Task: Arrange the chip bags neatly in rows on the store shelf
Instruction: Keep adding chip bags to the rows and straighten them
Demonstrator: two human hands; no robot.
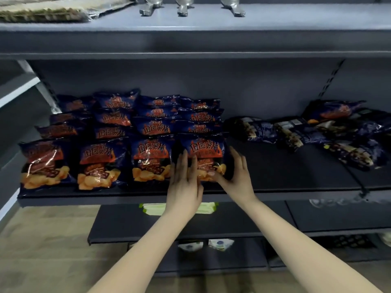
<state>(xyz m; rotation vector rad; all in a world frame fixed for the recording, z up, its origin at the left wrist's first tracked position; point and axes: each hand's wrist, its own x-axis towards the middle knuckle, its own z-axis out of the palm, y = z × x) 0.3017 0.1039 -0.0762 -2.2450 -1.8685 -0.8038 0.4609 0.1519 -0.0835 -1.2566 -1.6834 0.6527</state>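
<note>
As four rows [101, 127] stood on the shelf [285, 168], the left hand [184, 178] and right hand [237, 176] flanked the rightmost front bag [206, 149], fingers straight, gripping nothing.

Your left hand [184, 182] covers the lower left of the front chip bag [206, 149], and your right hand [234, 176] hides its right edge. Behind the front row, the rear bags [156, 113] show only their top strips. At 12 o'clock the top edge cuts off the spoons [184, 7]. At 3 o'clock the loose bags [338, 132] run out of frame, their print unreadable. Your left wrist hides the middle of the green pack [152, 208] below.
</note>
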